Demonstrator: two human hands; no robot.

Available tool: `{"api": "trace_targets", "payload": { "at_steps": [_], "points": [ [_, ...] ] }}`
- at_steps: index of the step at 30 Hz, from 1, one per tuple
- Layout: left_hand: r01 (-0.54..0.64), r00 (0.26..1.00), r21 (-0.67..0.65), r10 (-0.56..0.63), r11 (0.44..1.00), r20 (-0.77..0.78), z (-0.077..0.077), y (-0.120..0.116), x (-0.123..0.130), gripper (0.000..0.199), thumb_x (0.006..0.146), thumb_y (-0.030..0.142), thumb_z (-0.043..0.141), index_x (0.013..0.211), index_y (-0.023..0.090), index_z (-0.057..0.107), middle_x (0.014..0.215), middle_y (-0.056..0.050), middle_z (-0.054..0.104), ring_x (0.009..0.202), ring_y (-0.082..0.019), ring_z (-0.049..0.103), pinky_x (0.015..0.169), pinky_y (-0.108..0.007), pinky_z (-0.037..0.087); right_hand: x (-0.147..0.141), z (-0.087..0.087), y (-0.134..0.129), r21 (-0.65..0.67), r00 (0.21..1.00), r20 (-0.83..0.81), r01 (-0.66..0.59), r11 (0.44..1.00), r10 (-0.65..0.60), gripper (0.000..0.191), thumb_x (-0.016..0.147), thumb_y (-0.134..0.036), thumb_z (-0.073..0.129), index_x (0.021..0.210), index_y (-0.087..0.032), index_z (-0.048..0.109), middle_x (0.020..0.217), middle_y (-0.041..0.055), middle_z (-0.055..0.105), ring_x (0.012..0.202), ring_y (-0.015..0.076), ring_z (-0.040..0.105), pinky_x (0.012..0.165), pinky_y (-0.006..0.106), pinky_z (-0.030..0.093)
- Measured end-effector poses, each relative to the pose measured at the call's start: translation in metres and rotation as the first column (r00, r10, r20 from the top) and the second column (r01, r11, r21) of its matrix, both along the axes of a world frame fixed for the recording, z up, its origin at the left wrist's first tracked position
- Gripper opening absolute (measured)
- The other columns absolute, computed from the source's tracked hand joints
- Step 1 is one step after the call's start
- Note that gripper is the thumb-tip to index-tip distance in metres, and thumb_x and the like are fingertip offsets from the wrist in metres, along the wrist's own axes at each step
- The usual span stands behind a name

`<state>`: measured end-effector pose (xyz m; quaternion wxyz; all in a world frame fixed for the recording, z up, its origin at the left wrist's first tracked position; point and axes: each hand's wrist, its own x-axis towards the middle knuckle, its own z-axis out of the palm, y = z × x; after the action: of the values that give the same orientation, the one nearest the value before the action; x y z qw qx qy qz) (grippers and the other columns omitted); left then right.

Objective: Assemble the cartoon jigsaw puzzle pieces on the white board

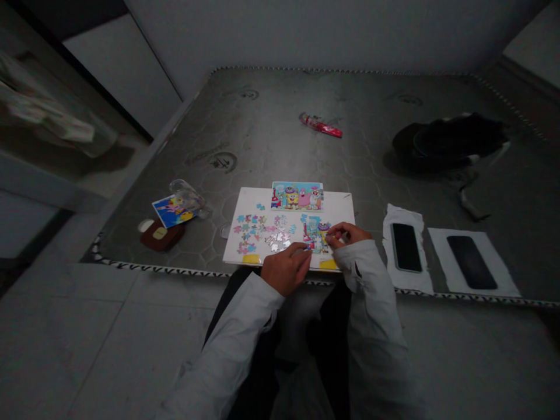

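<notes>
On a white board (pixel 291 197) lie loose puzzle pieces (pixel 249 230) at the left and centre, and a partly joined puzzle (pixel 312 228) at the right. A cartoon reference picture (pixel 297 196) rests at the board's top edge. My left hand (pixel 286 269) is at the board's front edge, its fingers bent together by the lower edge of the joined puzzle; what they hold, if anything, is hidden. My right hand (pixel 346 236) touches the right side of the joined puzzle, thumb and finger pinched on something too small to make out.
Two phones (pixel 406 247) (pixel 471 262) lie on white sheets at the right. Behind them is a dark bag (pixel 450 143). A red packaged tool (pixel 321 125) lies farther back. At left are a brown case (pixel 161 235), a cartoon card (pixel 175 211) and clear plastic (pixel 190 195).
</notes>
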<state>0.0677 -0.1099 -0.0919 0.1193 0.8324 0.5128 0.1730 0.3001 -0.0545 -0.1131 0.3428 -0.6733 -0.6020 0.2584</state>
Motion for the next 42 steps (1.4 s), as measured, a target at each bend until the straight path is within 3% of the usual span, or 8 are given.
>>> {"api": "trace_targets", "payload": {
  "at_steps": [8, 16, 21, 27, 31, 37, 42],
  "points": [
    [0.063, 0.997, 0.048, -0.065, 0.997, 0.040, 0.000, -0.002, 0.000, 0.030, 0.109, 0.039, 0.057, 0.122, 0.030, 0.083, 0.123, -0.001, 0.084, 0.090, -0.016, 0.081, 0.063, -0.026, 0.059, 0.003, 0.001, -0.002, 0.081, 0.996, -0.010, 0.087, 0.993, -0.086, 0.032, 0.080, -0.054, 0.077, 0.091, -0.024, 0.081, 0.073, -0.0007, 0.066, 0.065, 0.0139, 0.055, 0.062, 0.027, 0.040],
    [0.113, 0.993, 0.061, -0.114, 0.992, 0.011, 0.001, -0.005, 0.003, 0.033, 0.111, 0.039, 0.054, 0.126, 0.028, 0.082, 0.125, -0.001, 0.084, 0.095, -0.017, 0.082, 0.063, -0.025, 0.059, 0.005, -0.005, -0.003, 0.042, 0.999, -0.012, 0.043, 0.998, -0.042, 0.032, 0.076, -0.054, 0.085, 0.089, -0.025, 0.080, 0.074, -0.0011, 0.066, 0.063, 0.0136, 0.053, 0.058, 0.027, 0.037],
    [0.075, 0.997, 0.040, -0.075, 0.996, 0.004, 0.002, -0.005, 0.005, 0.032, 0.110, 0.036, 0.056, 0.129, 0.028, 0.081, 0.135, -0.002, 0.081, 0.101, -0.018, 0.083, 0.068, -0.027, 0.063, 0.016, -0.003, -0.004, 0.046, 0.999, 0.038, -0.038, 0.998, 0.036, 0.040, 0.076, -0.063, 0.086, 0.090, -0.026, 0.082, 0.077, 0.0000, 0.067, 0.063, 0.0137, 0.053, 0.057, 0.028, 0.037],
    [0.067, 0.998, 0.043, -0.067, 0.997, -0.004, 0.003, -0.005, 0.006, 0.032, 0.109, 0.035, 0.058, 0.131, 0.028, 0.081, 0.140, -0.002, 0.079, 0.099, -0.019, 0.083, 0.065, -0.028, 0.064, 0.029, 0.003, -0.007, 0.033, 0.961, 0.137, -0.248, 0.968, 0.241, 0.029, 0.075, -0.041, 0.093, 0.100, -0.030, 0.086, 0.086, 0.0017, 0.074, 0.075, 0.0176, 0.065, 0.071, 0.031, 0.050],
    [0.061, 0.997, -0.004, -0.061, 0.998, -0.037, 0.002, -0.001, 0.009, 0.033, 0.110, 0.034, 0.058, 0.136, 0.031, 0.078, 0.141, -0.003, 0.078, 0.101, -0.019, 0.082, 0.066, -0.026, 0.062, 0.035, 0.005, -0.008, 0.029, 0.919, 0.197, -0.353, 0.935, 0.341, 0.029, 0.076, -0.037, 0.094, 0.103, -0.030, 0.087, 0.090, 0.0024, 0.076, 0.082, 0.0193, 0.070, 0.079, 0.031, 0.054],
    [0.000, 0.996, -0.096, -0.009, 0.995, -0.093, 0.006, 0.006, 0.019, 0.036, 0.113, 0.038, 0.053, 0.142, 0.035, 0.073, 0.142, -0.003, 0.077, 0.104, -0.020, 0.081, 0.069, -0.028, 0.060, 0.034, 0.004, -0.003, -0.064, 0.904, 0.191, -0.376, 0.924, 0.381, 0.026, 0.075, -0.037, 0.094, 0.101, -0.034, 0.089, 0.087, 0.0008, 0.077, 0.084, 0.0192, 0.071, 0.083, 0.032, 0.053],
    [-0.045, 0.990, -0.140, 0.025, 0.989, -0.141, 0.009, 0.008, 0.025, 0.035, 0.113, 0.042, 0.052, 0.141, 0.038, 0.072, 0.141, -0.004, 0.074, 0.094, -0.019, 0.080, 0.064, -0.028, 0.057, 0.034, 0.002, 0.002, -0.145, 0.906, 0.166, -0.368, 0.918, 0.390, 0.024, 0.073, -0.042, 0.095, 0.095, -0.035, 0.090, 0.082, 0.0002, 0.075, 0.083, 0.0201, 0.069, 0.083, 0.033, 0.053]
  ]
}}
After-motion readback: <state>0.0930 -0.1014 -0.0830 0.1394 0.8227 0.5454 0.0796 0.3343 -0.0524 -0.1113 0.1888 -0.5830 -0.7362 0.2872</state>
